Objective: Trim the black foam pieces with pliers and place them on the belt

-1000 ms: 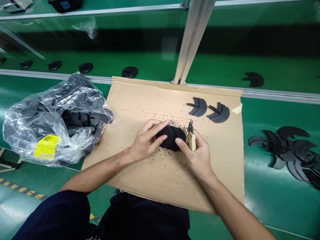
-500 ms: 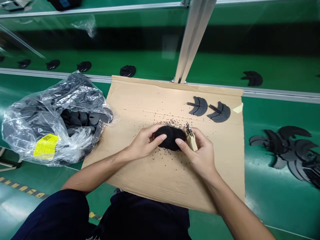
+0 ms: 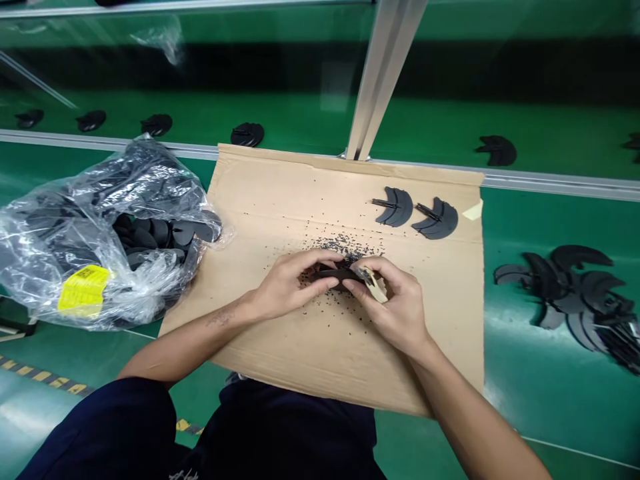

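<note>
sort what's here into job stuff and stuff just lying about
Likely job stuff:
black part between left hand and right hand
pale-handled tool in right hand
cardboard sheet beneath
bagged black parts

Probably just lying about:
scattered black specks
pale patch

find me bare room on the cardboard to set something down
Bare brown cardboard sheet shows along the person's dark trousers and between the right hand and the sheet's right edge. Crowded: the middle, where tiny black specks lie around this and the left hand.
</note>
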A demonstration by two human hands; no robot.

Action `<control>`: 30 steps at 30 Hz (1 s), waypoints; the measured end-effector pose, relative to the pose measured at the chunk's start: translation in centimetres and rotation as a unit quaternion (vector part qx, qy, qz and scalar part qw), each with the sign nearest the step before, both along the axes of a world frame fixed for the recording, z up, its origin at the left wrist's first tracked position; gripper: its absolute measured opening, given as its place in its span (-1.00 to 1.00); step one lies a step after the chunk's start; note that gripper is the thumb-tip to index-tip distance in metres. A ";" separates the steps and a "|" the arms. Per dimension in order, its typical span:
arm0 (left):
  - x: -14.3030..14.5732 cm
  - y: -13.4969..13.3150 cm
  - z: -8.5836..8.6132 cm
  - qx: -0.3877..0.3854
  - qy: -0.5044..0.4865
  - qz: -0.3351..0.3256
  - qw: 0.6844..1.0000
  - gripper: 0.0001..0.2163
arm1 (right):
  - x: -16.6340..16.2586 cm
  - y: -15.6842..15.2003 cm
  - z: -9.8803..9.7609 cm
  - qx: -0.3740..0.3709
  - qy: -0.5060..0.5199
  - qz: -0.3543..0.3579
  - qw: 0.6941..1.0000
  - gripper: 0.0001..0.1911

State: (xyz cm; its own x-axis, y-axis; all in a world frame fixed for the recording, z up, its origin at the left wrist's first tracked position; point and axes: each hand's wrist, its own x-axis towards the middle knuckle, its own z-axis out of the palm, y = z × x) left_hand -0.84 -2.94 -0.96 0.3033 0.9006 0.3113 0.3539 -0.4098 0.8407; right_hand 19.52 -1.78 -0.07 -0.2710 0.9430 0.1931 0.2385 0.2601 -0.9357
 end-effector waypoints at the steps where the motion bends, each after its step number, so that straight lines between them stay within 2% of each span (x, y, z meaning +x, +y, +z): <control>1: 0.1 -0.1 0.0 -0.027 -0.035 0.019 0.999 -0.74 | -0.1 -0.1 0.1 0.001 0.016 -0.008 1.000 -0.90; 3: 0.4 -0.1 0.0 -0.060 -0.091 0.041 0.993 -0.75 | -0.3 -0.4 0.1 0.003 0.040 -0.020 0.999 -0.90; 5: 0.5 -0.1 0.1 -0.049 -0.108 0.049 0.992 -0.77 | -0.4 -0.5 0.1 0.006 0.044 -0.022 0.999 -0.90; 8: 0.2 0.1 0.4 0.026 -0.071 0.043 0.996 -0.82 | -0.3 -0.4 0.0 0.035 0.021 -0.021 0.999 -0.90; 12: -0.4 0.5 0.4 0.132 -0.013 0.010 0.991 -0.80 | 0.2 0.1 0.1 0.119 -0.013 0.008 0.993 -0.88; 15: -0.7 0.7 0.2 0.161 0.004 -0.007 0.987 -0.78 | 0.3 0.2 0.1 0.162 -0.036 0.030 0.986 -0.87; 21: -0.7 0.8 0.2 0.161 -0.039 -0.011 0.986 -0.68 | 0.0 -0.2 -0.1 0.186 -0.011 0.031 0.982 -0.83; 25: -0.6 0.7 0.5 0.133 -0.073 -0.007 0.988 -0.75 | -0.1 -0.2 -0.3 0.190 0.011 0.039 0.981 -0.80; 30: -0.7 0.7 0.9 0.148 -0.074 -0.022 0.986 -0.82 | -0.1 -0.2 -0.2 0.176 0.013 0.056 0.983 -0.84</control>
